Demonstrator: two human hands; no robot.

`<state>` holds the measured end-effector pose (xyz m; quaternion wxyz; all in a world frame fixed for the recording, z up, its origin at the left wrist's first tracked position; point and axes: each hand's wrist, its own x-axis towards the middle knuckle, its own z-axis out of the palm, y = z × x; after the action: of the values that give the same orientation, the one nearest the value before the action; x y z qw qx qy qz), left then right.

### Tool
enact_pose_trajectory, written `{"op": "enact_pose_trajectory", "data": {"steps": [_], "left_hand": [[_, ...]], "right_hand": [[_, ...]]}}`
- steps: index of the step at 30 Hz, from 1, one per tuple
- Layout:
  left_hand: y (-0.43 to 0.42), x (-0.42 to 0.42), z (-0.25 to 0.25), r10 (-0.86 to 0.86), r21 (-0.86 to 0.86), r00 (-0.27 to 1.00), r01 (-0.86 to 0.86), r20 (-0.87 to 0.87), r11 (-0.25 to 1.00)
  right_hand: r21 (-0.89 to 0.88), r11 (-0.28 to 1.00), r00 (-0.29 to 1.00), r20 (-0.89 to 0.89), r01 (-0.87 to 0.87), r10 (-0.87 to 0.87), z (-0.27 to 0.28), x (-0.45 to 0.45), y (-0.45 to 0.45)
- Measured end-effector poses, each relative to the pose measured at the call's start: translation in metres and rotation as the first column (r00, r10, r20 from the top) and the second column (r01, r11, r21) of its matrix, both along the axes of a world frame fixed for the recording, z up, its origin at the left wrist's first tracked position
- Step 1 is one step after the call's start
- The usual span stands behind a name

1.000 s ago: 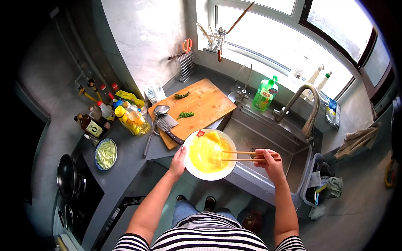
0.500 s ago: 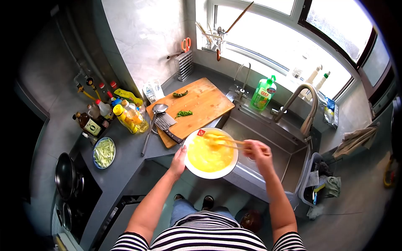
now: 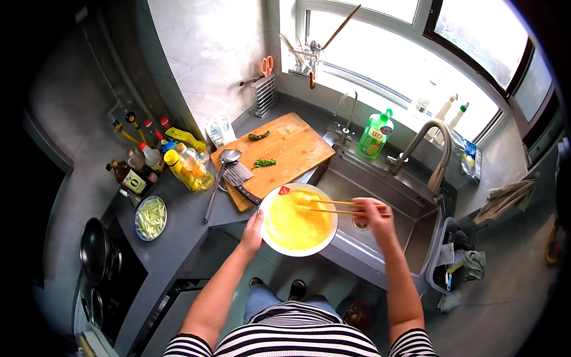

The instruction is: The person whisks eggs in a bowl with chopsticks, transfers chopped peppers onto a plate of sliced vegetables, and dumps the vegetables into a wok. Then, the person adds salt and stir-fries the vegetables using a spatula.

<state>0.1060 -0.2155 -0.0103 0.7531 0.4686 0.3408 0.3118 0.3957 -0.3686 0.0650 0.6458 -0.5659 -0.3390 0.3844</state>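
A white bowl (image 3: 272, 241) holds yellow beaten egg (image 3: 297, 223), with a small red mark on its inner rim. My left hand (image 3: 253, 231) grips the bowl's left edge, holding it in front of the counter. Wooden chopsticks (image 3: 342, 207) are pinched in my right hand (image 3: 375, 215), their tips in the egg near the bowl's upper middle. Behind the bowl lies a wooden cutting board (image 3: 297, 143) with chopped green pepper (image 3: 264, 163) and a pepper piece (image 3: 259, 136). A cleaver (image 3: 239, 177) and a metal ladle (image 3: 228, 157) rest on its left side.
The sink (image 3: 380, 184) with its faucet (image 3: 440, 128) is at the right, beside a green soap bottle (image 3: 376, 134). Seasoning bottles (image 3: 178, 169) and a plate of pale green strips (image 3: 151, 218) stand at the left, near a black wok (image 3: 95, 251). A grey basket (image 3: 439, 268) hangs right.
My right hand and the chopsticks have circled in the egg; the tips are now higher in the bowl than a second ago. My left hand keeps its hold on the bowl.
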Motion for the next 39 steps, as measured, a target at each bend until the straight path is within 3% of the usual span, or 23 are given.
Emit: {"op": "enact_pose_trajectory", "data": {"steps": [2, 3, 4, 7, 10, 12, 14, 16, 18, 19, 22, 23, 26, 27, 30, 32, 34, 36, 38, 39], "left_hand": [[0.001, 0.0, -0.002, 0.018, 0.023, 1.0, -0.018, 0.014, 1.0], [0.001, -0.001, -0.001, 0.034, 0.019, 0.999, -0.034, 0.023, 0.999], [0.0, -0.002, 0.0, 0.05, 0.013, 0.998, -0.051, 0.036, 0.999], [0.001, -0.006, 0.008, 0.022, 0.015, 1.0, -0.023, 0.018, 1.0], [-0.001, -0.004, 0.001, 0.026, 0.04, 1.0, -0.026, -0.015, 0.999], [-0.001, -0.007, -0.002, 0.05, 0.044, 0.999, -0.05, -0.006, 0.998], [-0.002, -0.009, 0.001, 0.073, 0.025, 0.996, -0.074, 0.042, 0.997], [-0.004, -0.01, 0.002, 0.07, -0.005, 0.998, -0.07, -0.005, 0.998], [-0.004, -0.009, 0.003, 0.077, 0.003, 0.997, -0.077, -0.029, 0.997], [-0.004, -0.01, 0.001, 0.084, 0.019, 0.996, -0.084, -0.032, 0.996], [-0.003, -0.015, 0.003, 0.082, 0.019, 0.997, -0.082, -0.002, 0.996], [-0.004, -0.016, 0.003, 0.077, 0.007, 0.997, -0.077, 0.014, 0.997], [-0.006, -0.013, 0.006, 0.04, 0.024, 0.999, -0.039, -0.019, 0.999], [-0.006, -0.014, 0.007, 0.059, 0.038, 0.998, -0.059, -0.012, 0.998], [-0.006, -0.012, 0.007, 0.086, 0.047, 0.996, -0.087, 0.018, 0.995], [-0.007, -0.016, 0.006, 0.069, 0.007, 0.997, -0.07, 0.03, 0.998], [-0.003, -0.017, -0.008, 0.059, 0.021, 0.998, -0.058, -0.034, 0.998], [-0.002, -0.015, -0.013, 0.081, 0.042, 0.996, -0.079, -0.039, 0.996], [-0.004, -0.015, 0.0, 0.091, 0.004, 0.996, -0.091, 0.004, 0.996], [-0.006, -0.016, 0.005, 0.1, -0.018, 0.995, -0.1, 0.024, 0.995]], "right_hand": [[0.02, 0.982, 0.981, -0.06, -0.186, 0.187, 0.005, -0.029, 0.011], [-0.05, 0.964, 0.961, -0.108, -0.262, 0.256, 0.012, -0.025, 0.005], [-0.121, 0.958, 0.966, -0.042, -0.259, 0.256, 0.016, -0.011, -0.002], [-0.029, 0.999, 1.0, -0.003, 0.018, -0.018, 0.012, 0.01, -0.01], [0.051, 0.988, 0.989, -0.011, -0.146, 0.146, -0.003, -0.031, 0.014], [-0.109, 0.95, 0.955, -0.091, -0.292, 0.283, 0.01, -0.017, -0.001], [-0.095, 0.981, 0.985, -0.046, -0.171, 0.167, 0.006, 0.014, -0.014], [0.032, 0.999, 0.999, 0.042, 0.012, -0.014, 0.003, -0.002, 0.002], [0.021, 0.984, 0.984, 0.005, -0.179, 0.179, -0.002, -0.03, 0.014], [-0.056, 0.956, 0.951, -0.127, -0.289, 0.28, 0.001, -0.032, 0.011], [-0.156, 0.965, 0.977, -0.083, -0.209, 0.198, 0.003, 0.011, -0.012], [-0.083, 0.995, 0.991, -0.126, -0.06, 0.049, -0.001, 0.011, -0.011], [-0.014, 0.991, 0.99, -0.035, -0.136, 0.136, -0.011, -0.026, 0.011], [-0.044, 0.964, 0.951, -0.183, -0.261, 0.249, -0.004, -0.034, 0.009], [-0.157, 0.956, 0.968, -0.08, -0.249, 0.239, 0.01, 0.007, -0.014], [-0.084, 0.996, 0.996, -0.087, -0.02, 0.013, 0.006, 0.006, -0.01], [0.014, 0.995, 0.994, -0.04, -0.103, 0.103, -0.003, -0.023, 0.01], [-0.086, 0.95, 0.952, -0.095, -0.3, 0.292, 0.008, -0.03, 0.007], [-0.102, 0.968, 0.973, -0.022, -0.231, 0.23, 0.015, -0.004, -0.01], [-0.002, 0.99, 0.989, -0.044, -0.14, 0.14, 0.012, 0.006, -0.014]]}}
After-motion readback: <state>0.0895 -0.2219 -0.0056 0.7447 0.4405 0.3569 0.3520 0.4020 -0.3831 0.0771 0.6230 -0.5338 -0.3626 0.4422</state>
